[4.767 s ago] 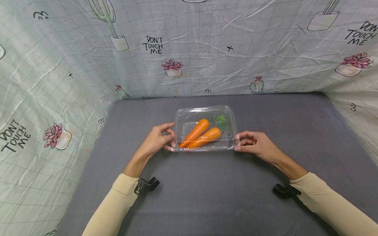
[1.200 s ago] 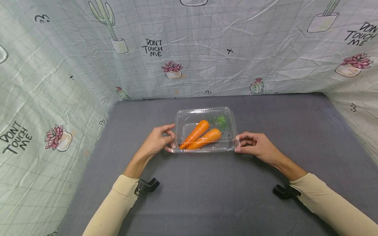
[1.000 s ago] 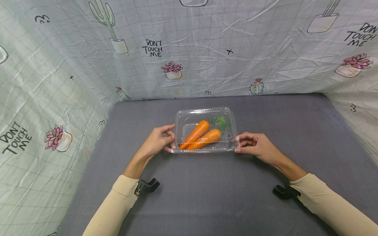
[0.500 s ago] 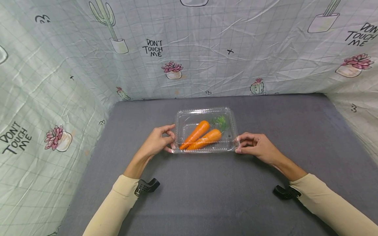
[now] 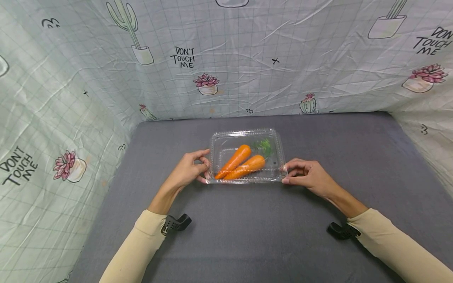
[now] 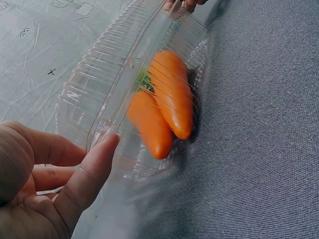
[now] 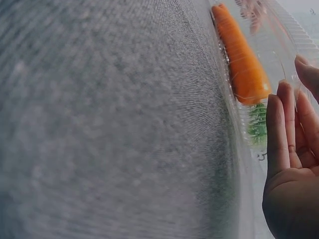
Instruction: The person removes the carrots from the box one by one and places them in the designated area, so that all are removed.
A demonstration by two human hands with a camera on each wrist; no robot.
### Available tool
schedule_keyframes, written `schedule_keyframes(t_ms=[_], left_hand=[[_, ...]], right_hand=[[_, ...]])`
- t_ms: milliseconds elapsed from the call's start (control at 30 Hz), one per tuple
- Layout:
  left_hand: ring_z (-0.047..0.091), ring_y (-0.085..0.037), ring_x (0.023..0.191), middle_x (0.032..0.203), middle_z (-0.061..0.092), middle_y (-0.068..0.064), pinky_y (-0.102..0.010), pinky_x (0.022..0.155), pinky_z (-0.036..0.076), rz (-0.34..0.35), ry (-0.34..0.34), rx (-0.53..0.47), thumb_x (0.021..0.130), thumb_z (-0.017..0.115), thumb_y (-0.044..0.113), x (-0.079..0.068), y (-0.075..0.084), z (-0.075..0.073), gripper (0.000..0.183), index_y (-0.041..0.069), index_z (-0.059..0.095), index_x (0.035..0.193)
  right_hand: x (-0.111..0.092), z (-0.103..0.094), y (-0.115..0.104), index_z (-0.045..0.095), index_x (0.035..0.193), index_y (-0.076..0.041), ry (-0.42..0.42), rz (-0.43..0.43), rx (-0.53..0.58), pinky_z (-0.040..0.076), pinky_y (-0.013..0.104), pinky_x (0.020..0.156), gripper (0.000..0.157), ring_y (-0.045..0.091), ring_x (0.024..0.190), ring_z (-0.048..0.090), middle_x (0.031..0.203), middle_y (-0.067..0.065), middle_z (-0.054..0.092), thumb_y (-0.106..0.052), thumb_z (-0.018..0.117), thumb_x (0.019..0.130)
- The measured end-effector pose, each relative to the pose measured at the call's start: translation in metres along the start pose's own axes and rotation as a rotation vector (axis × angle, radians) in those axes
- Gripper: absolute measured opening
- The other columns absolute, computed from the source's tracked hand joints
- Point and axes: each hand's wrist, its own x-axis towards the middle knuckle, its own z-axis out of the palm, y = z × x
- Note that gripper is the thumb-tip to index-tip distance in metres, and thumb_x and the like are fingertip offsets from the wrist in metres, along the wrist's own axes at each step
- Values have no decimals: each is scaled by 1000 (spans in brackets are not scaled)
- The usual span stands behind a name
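Observation:
A clear plastic clamshell container (image 5: 244,181) with its lid down lies on the grey cloth in the head view. Inside it, two orange carrots (image 5: 234,160) slant side by side, thin ends toward the near left corner. Green leafy tops (image 5: 264,146) show behind them on the right. My left hand (image 5: 189,167) pinches the rim near the left front corner. At the opposite side, my right hand (image 5: 306,173) has thumb and fingers on the rim by the right front corner. The left wrist view shows the thumb (image 6: 102,154) and fingers at the flange between lid and base.
Grey cloth (image 5: 247,236) covers the table around the container. A cactus-print curtain (image 5: 247,59) hangs along the back and both sides. Black bands (image 5: 177,222) sit on both wrists, over beige sleeves.

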Motion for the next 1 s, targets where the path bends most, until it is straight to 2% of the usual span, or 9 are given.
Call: schedule_keyframes(t_ms=[267, 467, 600, 700, 800, 900, 1000], left_hand=[[66, -19, 69, 105, 59, -15, -46, 63, 65, -14, 22, 27, 98, 59, 0, 0, 2, -2, 58, 1, 41, 153], [66, -21, 70, 106, 59, -15, -48, 64, 65, -20, 19, 28, 99, 59, 1, 0, 3, -2, 59, 3, 39, 155], [67, -21, 69, 106, 60, -16, -46, 63, 65, -14, 15, 22, 99, 59, 0, 1, 3, -1, 59, 2, 38, 155], [67, -21, 68, 106, 60, -17, -44, 62, 65, -9, 15, 19, 99, 60, 0, 2, 3, 0, 59, 2, 39, 154], [67, -21, 68, 106, 60, -17, -43, 61, 65, -11, 14, 20, 98, 61, 0, 2, 2, 0, 59, 2, 39, 154], [67, -21, 67, 106, 60, -17, -43, 62, 65, -11, 11, 22, 99, 61, 1, 2, 1, -1, 60, 2, 39, 154], [67, -21, 68, 106, 60, -17, -43, 62, 65, -5, 6, 22, 99, 61, 1, 2, 1, 0, 60, 2, 38, 154]], right_hand=[[2, -1, -2, 69, 113, 4, -7, -29, -44, 61, 25, 66, 28, 14, 83, 71, 109, 5, 66, -1, 79, 87], [2, -4, -7, 69, 114, -1, -26, 4, -91, 59, 27, 63, 28, 22, 79, 72, 97, 11, 72, -5, 78, 88], [1, -6, -10, 67, 115, 0, -25, 16, -112, 57, 27, 62, 29, 25, 80, 71, 94, 15, 72, -6, 78, 89], [1, -7, -11, 63, 117, 2, -22, 22, -109, 56, 26, 60, 34, 22, 79, 71, 95, 17, 71, -5, 79, 88], [2, -7, -12, 58, 123, 2, -14, 16, -111, 56, 25, 58, 42, 18, 80, 71, 107, 18, 66, -4, 79, 87], [3, -8, -13, 53, 133, 2, -9, -8, -125, 60, 26, 62, 54, 16, 83, 71, 118, 20, 58, -2, 80, 86], [3, -8, -12, 48, 140, 1, -11, -27, -144, 63, 29, 66, 64, 17, 85, 71, 122, 20, 54, -2, 81, 85]])
